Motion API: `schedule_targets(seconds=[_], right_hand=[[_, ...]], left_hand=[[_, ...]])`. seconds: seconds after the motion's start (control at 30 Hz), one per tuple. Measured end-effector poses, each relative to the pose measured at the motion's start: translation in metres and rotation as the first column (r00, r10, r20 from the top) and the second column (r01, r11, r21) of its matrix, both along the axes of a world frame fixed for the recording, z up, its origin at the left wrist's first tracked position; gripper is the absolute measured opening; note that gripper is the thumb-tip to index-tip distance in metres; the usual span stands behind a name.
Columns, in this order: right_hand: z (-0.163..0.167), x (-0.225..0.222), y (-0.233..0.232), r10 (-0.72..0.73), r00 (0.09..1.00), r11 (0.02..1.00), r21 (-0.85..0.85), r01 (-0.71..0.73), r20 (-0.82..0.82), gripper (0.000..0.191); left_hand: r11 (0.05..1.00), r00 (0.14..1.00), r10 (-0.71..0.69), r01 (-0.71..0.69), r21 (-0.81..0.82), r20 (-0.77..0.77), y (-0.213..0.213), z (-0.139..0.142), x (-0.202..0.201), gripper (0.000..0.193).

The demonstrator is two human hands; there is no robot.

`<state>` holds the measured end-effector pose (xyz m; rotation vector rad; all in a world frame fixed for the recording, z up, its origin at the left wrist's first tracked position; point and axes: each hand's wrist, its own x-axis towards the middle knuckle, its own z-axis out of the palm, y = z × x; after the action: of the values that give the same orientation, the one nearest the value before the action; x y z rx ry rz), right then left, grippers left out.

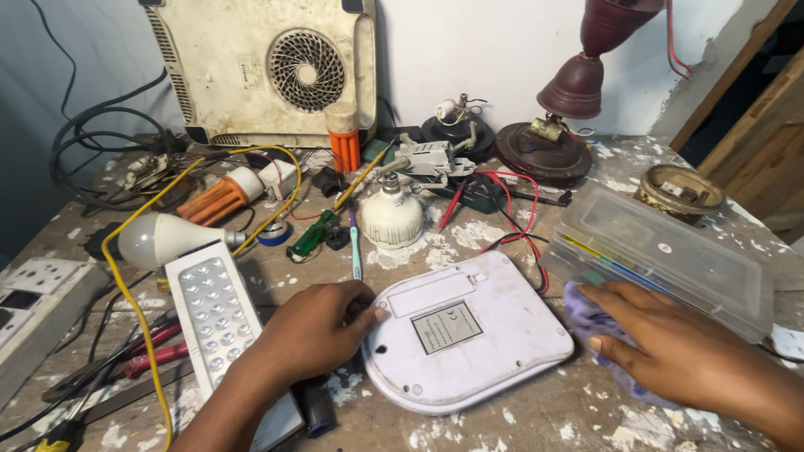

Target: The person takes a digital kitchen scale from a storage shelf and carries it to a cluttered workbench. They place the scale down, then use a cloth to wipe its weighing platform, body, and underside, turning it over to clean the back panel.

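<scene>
A white rounded device (466,335) lies face down on the paint-flecked bench, beside a crumpled lilac cloth (586,314).
</scene>
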<state>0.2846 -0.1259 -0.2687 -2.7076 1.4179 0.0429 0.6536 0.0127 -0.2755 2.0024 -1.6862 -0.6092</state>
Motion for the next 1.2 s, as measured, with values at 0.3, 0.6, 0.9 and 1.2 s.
schedule_targets(seconds=[0.3,0.6,0.9,1.2], right_hand=[[-0.009,0.052,-0.013,-0.043,0.934,0.997,0.069,0.019,0.355,0.047],[-0.033,0.089,-0.045,-0.205,0.886,0.948,0.311,0.074,0.415,0.047],[-0.036,0.074,-0.056,-0.408,0.565,0.860,0.510,-0.025,0.717,0.031],[-0.018,0.072,-0.017,-0.635,0.139,0.702,0.643,-0.307,0.760,0.025]], left_hand=[[0.993,0.994,-0.027,0.039,0.108,-0.106,0.008,0.012,0.000,0.082],[0.981,0.952,-0.134,0.167,0.100,-0.274,0.011,0.014,0.004,0.112],[0.996,0.889,-0.084,0.080,-0.029,-0.450,0.011,0.010,0.008,0.094],[0.970,0.736,-0.086,-0.092,-0.224,-0.672,-0.003,-0.011,0.025,0.050]])
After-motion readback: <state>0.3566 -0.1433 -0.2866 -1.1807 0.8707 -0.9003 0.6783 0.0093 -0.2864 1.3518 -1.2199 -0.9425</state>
